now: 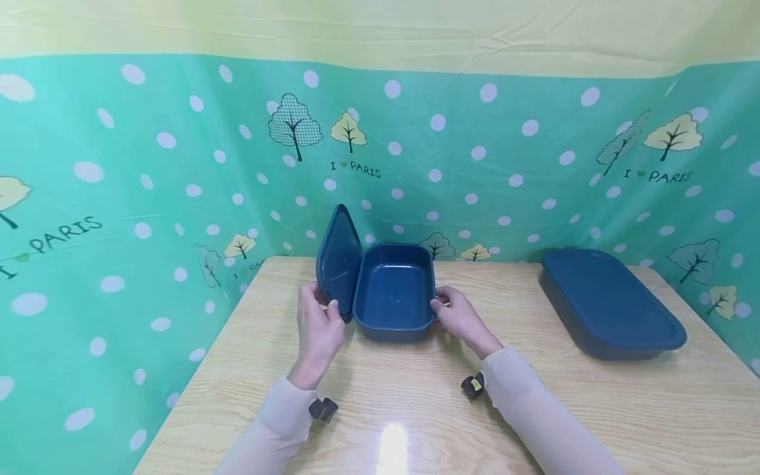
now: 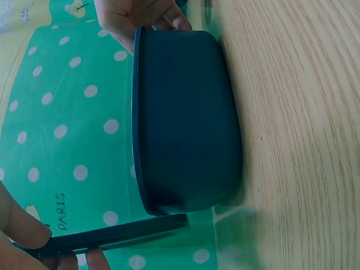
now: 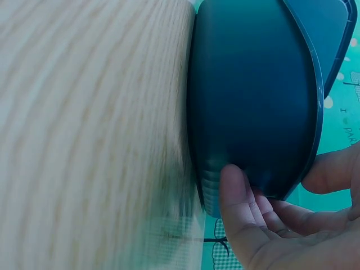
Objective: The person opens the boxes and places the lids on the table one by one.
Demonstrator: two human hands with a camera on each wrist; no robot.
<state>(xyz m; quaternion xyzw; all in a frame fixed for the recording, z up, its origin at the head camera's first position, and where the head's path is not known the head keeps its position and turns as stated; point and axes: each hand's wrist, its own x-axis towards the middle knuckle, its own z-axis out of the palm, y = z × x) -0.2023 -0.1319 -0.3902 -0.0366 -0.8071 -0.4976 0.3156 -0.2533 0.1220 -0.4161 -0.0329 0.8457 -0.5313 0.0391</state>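
A dark blue rectangular container (image 1: 394, 334) stands uncovered on the table, its inside bare. Its matching lid (image 1: 340, 264) is tilted up on edge along the container's left side. My left hand (image 1: 316, 333) pinches the lid's near edge, thumb on one face and fingers on the other, as the left wrist view also shows at the lid (image 2: 112, 233). At the container's right side, my right hand (image 1: 462, 316) grips the wall, thumb at the rim and fingers against the outside. In the right wrist view those fingers (image 3: 242, 208) press the outer wall.
A larger dark blue container with its lid on (image 1: 614, 300) sits at the right of the wooden table (image 1: 380, 389). Behind and to the left hangs a green dotted cloth (image 1: 380, 178). A small black device (image 1: 472, 386) is at the right cuff, another (image 1: 323, 410) at the left.
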